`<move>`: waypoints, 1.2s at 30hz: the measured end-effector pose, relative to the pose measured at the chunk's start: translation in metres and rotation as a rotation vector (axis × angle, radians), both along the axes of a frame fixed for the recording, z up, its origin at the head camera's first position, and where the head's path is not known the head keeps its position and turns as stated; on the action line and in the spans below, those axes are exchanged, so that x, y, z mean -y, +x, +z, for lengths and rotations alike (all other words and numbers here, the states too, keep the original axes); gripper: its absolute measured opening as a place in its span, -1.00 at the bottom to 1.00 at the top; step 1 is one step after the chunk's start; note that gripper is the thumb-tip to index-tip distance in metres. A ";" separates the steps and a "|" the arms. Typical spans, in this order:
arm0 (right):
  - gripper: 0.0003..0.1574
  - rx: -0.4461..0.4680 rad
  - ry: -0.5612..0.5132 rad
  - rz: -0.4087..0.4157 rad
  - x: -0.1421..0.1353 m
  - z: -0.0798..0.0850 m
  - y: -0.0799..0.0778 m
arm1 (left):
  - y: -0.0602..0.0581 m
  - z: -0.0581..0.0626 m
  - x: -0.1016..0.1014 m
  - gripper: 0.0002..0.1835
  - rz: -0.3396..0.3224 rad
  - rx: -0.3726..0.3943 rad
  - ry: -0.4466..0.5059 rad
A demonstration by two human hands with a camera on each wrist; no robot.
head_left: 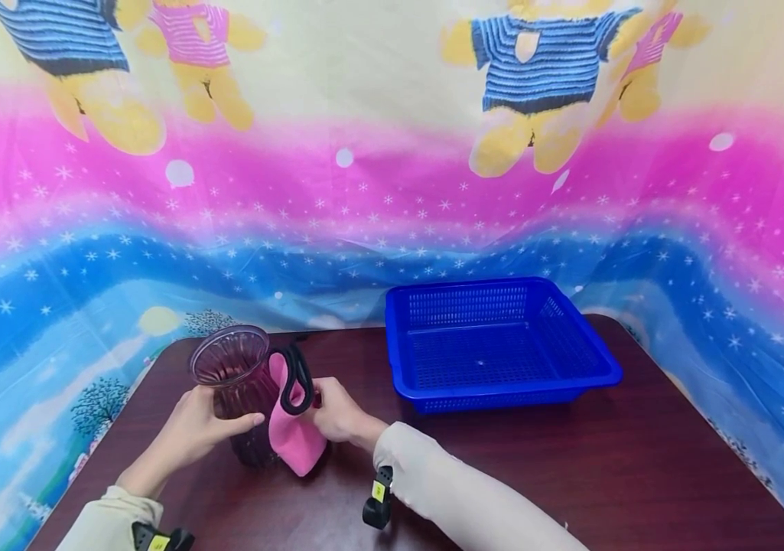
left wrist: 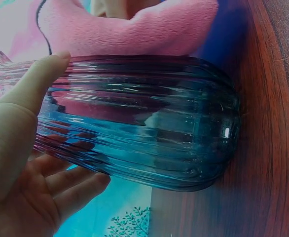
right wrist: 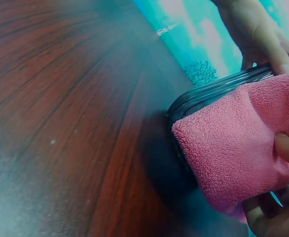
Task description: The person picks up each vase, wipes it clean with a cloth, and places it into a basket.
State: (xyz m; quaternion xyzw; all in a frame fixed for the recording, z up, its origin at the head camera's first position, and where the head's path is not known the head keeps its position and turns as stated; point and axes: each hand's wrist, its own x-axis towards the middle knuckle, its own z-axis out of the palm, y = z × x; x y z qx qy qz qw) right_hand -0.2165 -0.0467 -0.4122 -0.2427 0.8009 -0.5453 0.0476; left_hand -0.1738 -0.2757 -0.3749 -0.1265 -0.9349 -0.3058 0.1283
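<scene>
In the head view, I see one dark red-brown counter (head_left: 639,474), with a printed curtain (head_left: 364,199) around it. There are one blue basket (head_left: 495,394) at right, one glass vase (head_left: 243,394) at left, one pink cloth (head_left: 295,448) against the vase. From the left wrist, my left hand (left wrist: 16,148) grips the vase. From the right wrist, my right hand (right wrist: 280,217) pinches the cloth.

We are wearing long cream sleeves (head_left: 463,482), and near the cuffs (head_left: 131,501) we are carrying black straps (head_left: 376,513) marked with yellow labels (head_left: 378,490).
</scene>
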 end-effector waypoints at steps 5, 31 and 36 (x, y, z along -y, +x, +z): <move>-0.86 0.001 0.027 -0.010 -0.002 -0.006 0.001 | 0.000 0.001 -0.001 -0.28 -0.003 -0.001 -0.006; -0.87 -0.037 0.150 -0.010 -0.007 -0.023 0.000 | -0.001 0.000 0.000 -0.30 -0.008 -0.009 -0.006; -0.85 -0.033 0.156 -0.011 -0.008 -0.024 0.001 | -0.001 -0.001 0.000 -0.31 -0.009 -0.011 -0.009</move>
